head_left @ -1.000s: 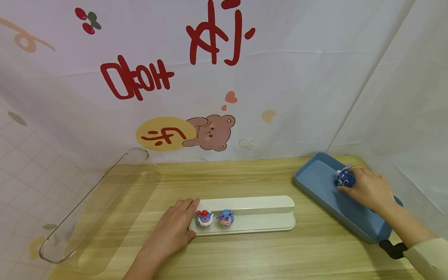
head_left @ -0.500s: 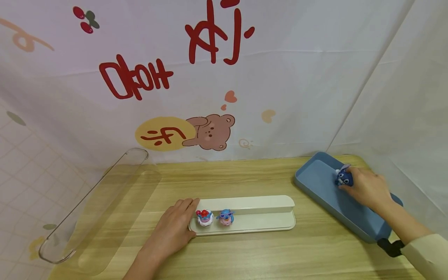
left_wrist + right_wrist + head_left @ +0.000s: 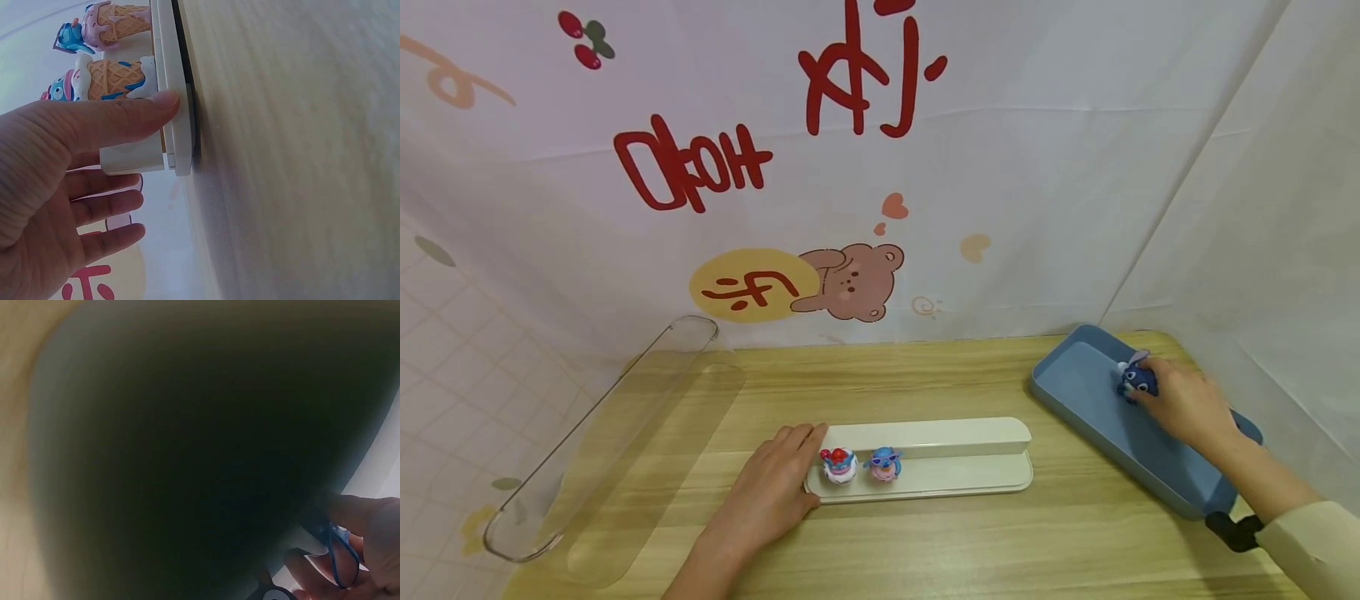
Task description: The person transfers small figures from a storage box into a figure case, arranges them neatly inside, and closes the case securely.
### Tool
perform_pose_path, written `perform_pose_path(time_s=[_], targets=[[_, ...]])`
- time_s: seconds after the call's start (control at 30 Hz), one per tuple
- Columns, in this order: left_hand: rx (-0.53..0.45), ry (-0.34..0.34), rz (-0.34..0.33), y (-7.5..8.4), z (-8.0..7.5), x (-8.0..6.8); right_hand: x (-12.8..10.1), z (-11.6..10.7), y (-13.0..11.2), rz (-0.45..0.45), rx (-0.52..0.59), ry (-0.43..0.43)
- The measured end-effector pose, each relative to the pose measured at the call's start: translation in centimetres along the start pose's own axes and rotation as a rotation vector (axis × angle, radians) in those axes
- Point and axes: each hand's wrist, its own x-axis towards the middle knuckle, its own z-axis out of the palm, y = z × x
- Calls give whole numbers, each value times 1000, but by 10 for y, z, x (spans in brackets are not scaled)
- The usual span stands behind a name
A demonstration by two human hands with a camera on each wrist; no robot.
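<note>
In the head view my left hand (image 3: 775,483) grips the left end of a cream two-step display stand (image 3: 962,477). The left wrist view shows the thumb (image 3: 134,119) over its front edge and the other fingers behind. Two ice-cream-cone figurines, one with red on top (image 3: 839,467) and one in purple glasses (image 3: 884,465), stand on its lower step by that hand. On the right, my right hand (image 3: 1195,408) pinches a dark blue long-eared figurine (image 3: 1137,382) inside a blue tray (image 3: 1108,460). A blue loop (image 3: 342,565) shows by its fingers in the right wrist view.
A clear plastic cover (image 3: 587,418) lies along the left side of the wooden table (image 3: 925,550). White printed cloth (image 3: 1045,167) rises behind the table and at both sides. A dark blur fills most of the right wrist view.
The right hand and the dark blue figurine have shifted very slightly left, and the thumb sits a little higher on it. The left hand and the stand have stayed in place.
</note>
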Motion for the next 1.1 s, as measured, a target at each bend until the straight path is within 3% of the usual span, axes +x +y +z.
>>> perform_pose_path(time_s=[0.17,0.37,0.57,1.1], targets=[[3,-3,-1,0,-1,0,-1,-2,-1,40,71,-7],[12,-6,-1,0,-1,1,-3,-9,-3,10,122,47],[8,-9,-2,0,-1,1,-6,-18,-9,-27,124,127],[14,-11,-12,0,1,0,-16,-49,-25,-35,157,208]])
